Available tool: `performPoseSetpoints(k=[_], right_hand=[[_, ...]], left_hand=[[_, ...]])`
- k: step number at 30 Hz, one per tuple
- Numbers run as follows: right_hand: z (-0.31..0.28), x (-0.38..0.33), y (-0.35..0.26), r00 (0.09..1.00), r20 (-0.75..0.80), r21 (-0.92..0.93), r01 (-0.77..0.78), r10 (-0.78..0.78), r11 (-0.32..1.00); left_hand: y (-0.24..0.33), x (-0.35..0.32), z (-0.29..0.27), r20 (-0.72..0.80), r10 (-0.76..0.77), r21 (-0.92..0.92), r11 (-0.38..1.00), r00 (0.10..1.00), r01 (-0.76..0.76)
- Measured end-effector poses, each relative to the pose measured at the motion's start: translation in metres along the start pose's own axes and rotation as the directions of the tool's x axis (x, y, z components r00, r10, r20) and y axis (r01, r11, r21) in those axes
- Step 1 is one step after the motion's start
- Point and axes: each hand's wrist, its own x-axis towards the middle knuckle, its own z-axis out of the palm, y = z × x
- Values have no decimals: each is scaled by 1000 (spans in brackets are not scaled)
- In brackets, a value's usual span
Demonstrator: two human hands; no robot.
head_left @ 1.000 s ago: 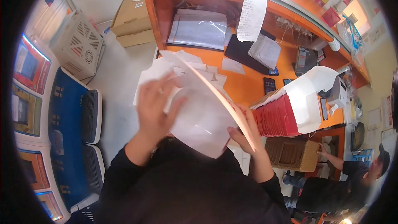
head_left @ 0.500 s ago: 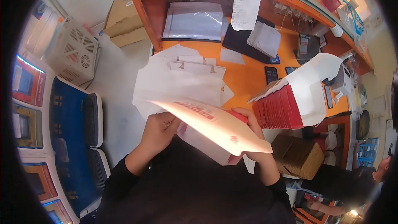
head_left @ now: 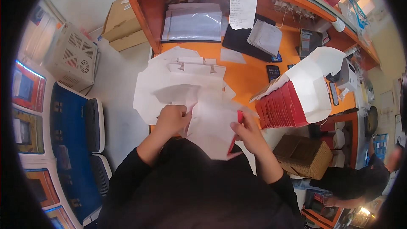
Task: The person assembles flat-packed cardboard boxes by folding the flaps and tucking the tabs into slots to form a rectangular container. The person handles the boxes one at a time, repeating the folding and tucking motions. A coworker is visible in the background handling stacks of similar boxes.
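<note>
A partly folded paper food carton (head_left: 214, 127), with a white inside and red outer edges, is held in front of my body. On its left side, my left hand (head_left: 173, 120) pinches the edge with curled fingers. My right hand (head_left: 251, 133) grips the opposite red-edged side, thumb on the inner face and fingers behind. Beneath and beyond the carton, flat white carton blanks (head_left: 148, 82) lie spread on the orange desk (head_left: 243, 78). Close to my right hand, a nested stack of folded red cartons (head_left: 280, 107) lies on its side, its white open mouth facing right.
A wicker basket (head_left: 303, 157) sits below the stack. Phones (head_left: 273, 73) and a black folder with papers (head_left: 265, 38) lie farther back on the desk. A long paper list (head_left: 243, 2) hangs from the shelf. Another person (head_left: 356, 182) is at the lower right.
The carton has turned from showing its printed outer face to showing its white inside. My right hand has risen along its side, thumb now on the inner face. The view has shifted slightly.
</note>
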Motion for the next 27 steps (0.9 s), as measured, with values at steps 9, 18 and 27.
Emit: performPoseSetpoints(k=[9,18,27], right_hand=[[1,36,33,999,-12,-148,-51,49,988],[-22,31,26,988,-27,8,-154,154,988],[-22,30,7,990,-54,265,-112,130,958]], left_hand=[[-54,25,55,166,-79,-3,997,983,80],[-35,19,20,515,-227,-552,650,827,522],[-7,-11,1,118,-177,-948,272,977,164]])
